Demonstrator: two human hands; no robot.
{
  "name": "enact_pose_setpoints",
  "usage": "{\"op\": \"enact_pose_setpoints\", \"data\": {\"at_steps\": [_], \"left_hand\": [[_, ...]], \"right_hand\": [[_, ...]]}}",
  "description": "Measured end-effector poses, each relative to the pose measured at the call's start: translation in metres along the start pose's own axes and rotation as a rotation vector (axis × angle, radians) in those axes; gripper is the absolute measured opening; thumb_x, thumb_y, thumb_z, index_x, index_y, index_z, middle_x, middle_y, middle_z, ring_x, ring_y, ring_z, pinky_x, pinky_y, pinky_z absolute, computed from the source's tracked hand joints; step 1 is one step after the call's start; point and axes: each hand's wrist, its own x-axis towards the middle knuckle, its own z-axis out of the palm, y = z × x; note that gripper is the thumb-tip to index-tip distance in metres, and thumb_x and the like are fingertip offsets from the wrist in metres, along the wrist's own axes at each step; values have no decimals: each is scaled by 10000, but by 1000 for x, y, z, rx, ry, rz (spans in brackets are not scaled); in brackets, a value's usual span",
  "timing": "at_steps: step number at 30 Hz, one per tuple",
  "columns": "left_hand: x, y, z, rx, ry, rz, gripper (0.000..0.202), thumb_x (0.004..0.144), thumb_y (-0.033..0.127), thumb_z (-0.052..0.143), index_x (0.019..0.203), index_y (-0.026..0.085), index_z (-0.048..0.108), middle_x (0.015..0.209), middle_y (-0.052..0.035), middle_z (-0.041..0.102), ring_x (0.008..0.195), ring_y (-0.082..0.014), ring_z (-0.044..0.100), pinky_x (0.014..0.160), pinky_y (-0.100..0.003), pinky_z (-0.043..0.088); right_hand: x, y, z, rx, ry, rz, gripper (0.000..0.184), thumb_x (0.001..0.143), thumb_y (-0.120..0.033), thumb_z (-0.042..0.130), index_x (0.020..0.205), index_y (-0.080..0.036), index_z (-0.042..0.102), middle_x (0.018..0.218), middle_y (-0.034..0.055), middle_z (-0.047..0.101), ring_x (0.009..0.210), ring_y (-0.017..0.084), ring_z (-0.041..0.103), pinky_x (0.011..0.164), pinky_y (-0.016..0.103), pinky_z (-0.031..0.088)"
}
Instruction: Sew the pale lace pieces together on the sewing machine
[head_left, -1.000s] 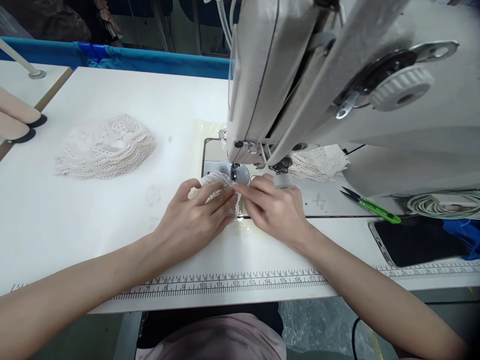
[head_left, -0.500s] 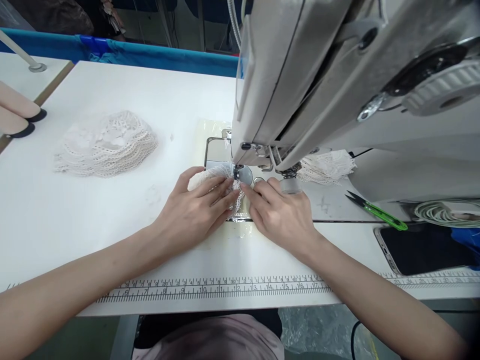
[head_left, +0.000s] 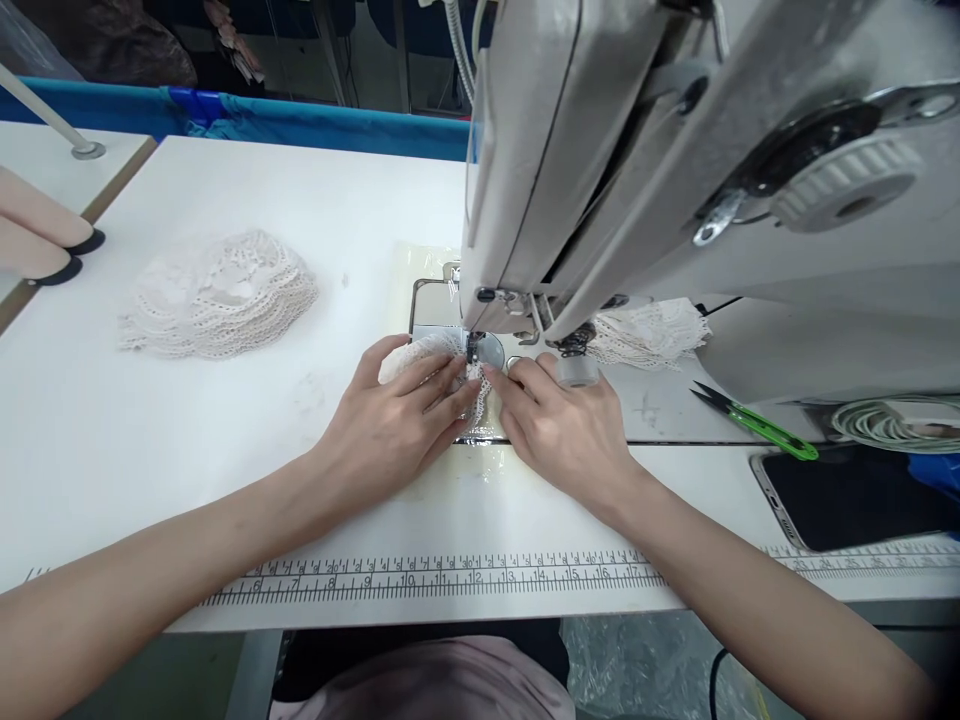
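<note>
A piece of white lace fabric [head_left: 421, 350] lies under the presser foot [head_left: 473, 346] of a sewing machine [head_left: 517, 180]. From the left, my left hand [head_left: 397, 415] presses over the lace, its thumb at the far edge and its fingers on top, closed on it. My right hand [head_left: 566, 425] is closed, fingers curled, the index fingertip at the lace's right edge just in front of the foot. Its thumb is partly hidden beneath. The needle tip cannot be made out.
A stack of white lace pieces [head_left: 221, 295] lies at the left; more lace [head_left: 649, 332] sits behind the machine head. Green thread snips [head_left: 757, 420], a phone [head_left: 855, 497] and a coiled cord [head_left: 900, 425] are at the right. A printed ruler [head_left: 405, 578] runs along the front edge.
The camera view has shifted slightly. Both hands stay at the presser foot on the lace, with almost no visible movement of the fabric.
</note>
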Motion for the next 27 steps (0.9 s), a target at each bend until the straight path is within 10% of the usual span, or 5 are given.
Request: {"op": "enact_pose_setpoints", "data": {"at_steps": [27], "left_hand": [[3,-4,5,32,2,-12,293,1013,275,444,1251,214,605,1251,-83,676,1195,-220,619,1084,-508,347]], "right_hand": [[1,2,2,-60,-22,16,305,929,-112,461,1128,-146,689,885,82,716,886,215,581,678,359,336]]}}
